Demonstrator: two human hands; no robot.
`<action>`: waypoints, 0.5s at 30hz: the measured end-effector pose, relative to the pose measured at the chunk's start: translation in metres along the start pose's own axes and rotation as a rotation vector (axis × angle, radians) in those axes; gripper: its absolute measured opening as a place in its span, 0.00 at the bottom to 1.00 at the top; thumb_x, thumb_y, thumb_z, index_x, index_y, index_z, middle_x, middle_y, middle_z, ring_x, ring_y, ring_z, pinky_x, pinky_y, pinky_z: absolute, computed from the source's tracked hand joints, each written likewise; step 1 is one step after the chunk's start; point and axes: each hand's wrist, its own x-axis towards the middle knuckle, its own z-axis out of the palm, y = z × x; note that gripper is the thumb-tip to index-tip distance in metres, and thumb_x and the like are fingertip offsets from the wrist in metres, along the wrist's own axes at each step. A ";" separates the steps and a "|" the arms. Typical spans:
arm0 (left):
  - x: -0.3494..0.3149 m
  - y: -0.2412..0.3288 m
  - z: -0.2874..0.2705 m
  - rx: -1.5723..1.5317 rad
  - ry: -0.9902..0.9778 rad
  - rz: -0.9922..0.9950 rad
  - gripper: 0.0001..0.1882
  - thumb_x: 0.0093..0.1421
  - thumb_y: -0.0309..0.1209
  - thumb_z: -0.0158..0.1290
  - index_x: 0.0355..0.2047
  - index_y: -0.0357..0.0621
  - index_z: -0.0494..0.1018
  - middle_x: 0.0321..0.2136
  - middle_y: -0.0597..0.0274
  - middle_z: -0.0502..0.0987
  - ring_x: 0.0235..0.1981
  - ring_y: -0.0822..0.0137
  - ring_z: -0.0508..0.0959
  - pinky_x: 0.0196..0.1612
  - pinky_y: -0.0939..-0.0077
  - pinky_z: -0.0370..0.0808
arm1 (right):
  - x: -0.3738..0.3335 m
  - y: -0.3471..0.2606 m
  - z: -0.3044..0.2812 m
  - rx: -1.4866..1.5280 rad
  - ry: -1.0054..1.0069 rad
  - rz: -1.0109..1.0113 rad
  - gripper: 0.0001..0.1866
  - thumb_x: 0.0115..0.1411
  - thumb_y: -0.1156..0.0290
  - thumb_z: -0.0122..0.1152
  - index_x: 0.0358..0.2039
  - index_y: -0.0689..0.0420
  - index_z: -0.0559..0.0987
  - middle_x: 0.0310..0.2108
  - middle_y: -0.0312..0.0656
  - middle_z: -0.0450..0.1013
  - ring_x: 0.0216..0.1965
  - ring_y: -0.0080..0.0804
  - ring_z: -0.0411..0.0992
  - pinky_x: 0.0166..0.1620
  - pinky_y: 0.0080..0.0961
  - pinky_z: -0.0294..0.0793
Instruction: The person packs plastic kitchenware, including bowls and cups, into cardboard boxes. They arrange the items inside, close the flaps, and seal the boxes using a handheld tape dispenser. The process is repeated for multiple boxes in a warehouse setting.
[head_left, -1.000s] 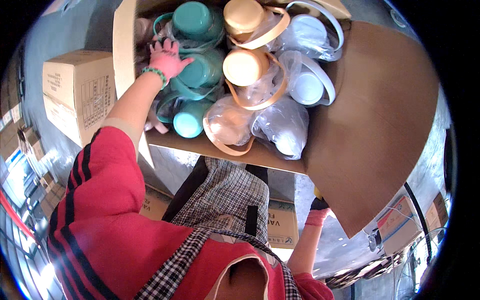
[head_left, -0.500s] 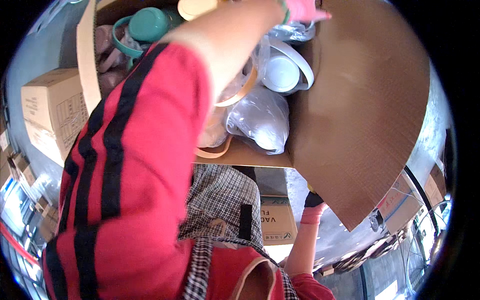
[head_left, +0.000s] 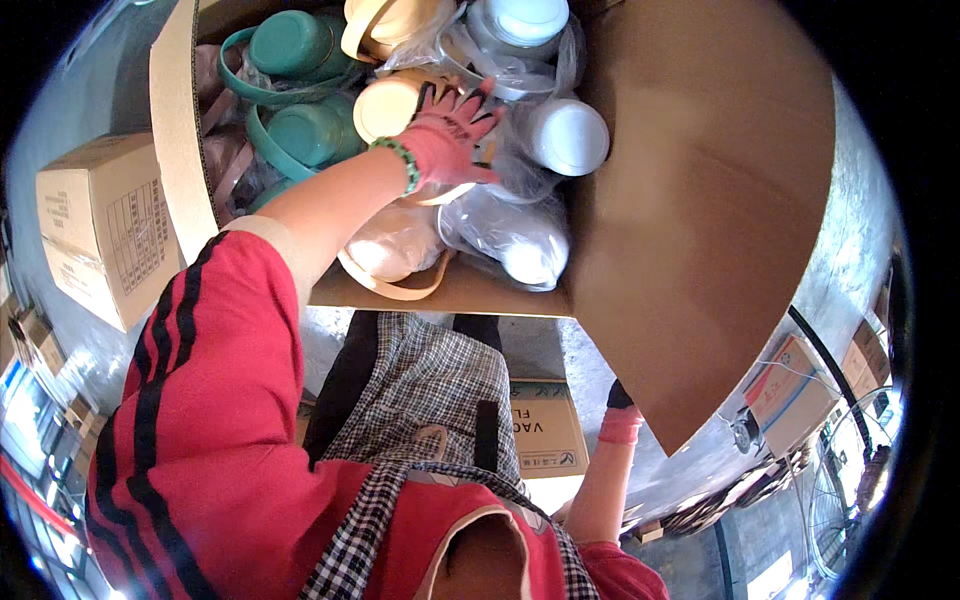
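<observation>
My left hand, in a pink glove with black fingertips, lies palm down with fingers spread over the bagged bottles in a large open cardboard box. It is nearest a cream bottle with a round end. To its right are a pale blue bottle and a light bottle in clear plastic. A peach bottle with a loop handle lies just below it, and a green bottle to its left. My right hand, gloved, is low beside the box flap. Its fingers are mostly hidden.
A wide cardboard flap spreads out on the right. On the left stands a closed carton. Another carton sits below the big box near my legs. At the right are a red and white carton and loose cables.
My left hand has come back from the box's far right to its middle, uncovering bottles. The pale blue bottle's handle no longer shows at its right. My right hand has barely moved.
</observation>
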 end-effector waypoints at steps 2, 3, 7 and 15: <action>-0.008 -0.008 0.007 0.008 -0.067 -0.009 0.39 0.47 0.57 0.42 0.56 0.52 0.47 0.56 0.50 0.45 0.56 0.46 0.46 0.55 0.48 0.42 | 0.000 -0.011 0.003 0.040 -0.069 0.022 0.22 0.56 0.63 0.45 0.49 0.61 0.60 0.51 0.43 0.57 0.50 0.35 0.56 0.54 0.28 0.52; -0.010 -0.009 0.007 0.011 -0.099 -0.017 0.38 0.48 0.55 0.42 0.56 0.53 0.47 0.56 0.50 0.46 0.56 0.46 0.47 0.55 0.50 0.41 | 0.005 -0.016 0.006 0.052 -0.088 0.022 0.23 0.56 0.62 0.45 0.50 0.61 0.60 0.51 0.43 0.57 0.50 0.35 0.56 0.54 0.28 0.52; -0.026 0.026 -0.004 -0.009 0.031 -0.034 0.37 0.48 0.54 0.41 0.55 0.50 0.48 0.56 0.50 0.46 0.56 0.47 0.46 0.54 0.47 0.41 | 0.009 -0.038 0.023 0.138 -0.122 0.047 0.25 0.55 0.59 0.45 0.50 0.59 0.60 0.51 0.43 0.56 0.50 0.35 0.56 0.53 0.29 0.52; -0.121 0.110 0.033 -0.368 0.125 0.252 0.41 0.38 0.50 0.53 0.52 0.48 0.53 0.55 0.50 0.48 0.55 0.45 0.47 0.51 0.40 0.44 | 0.011 -0.111 0.066 0.439 -0.167 0.235 0.29 0.54 0.52 0.45 0.51 0.57 0.59 0.51 0.44 0.56 0.50 0.34 0.56 0.53 0.31 0.53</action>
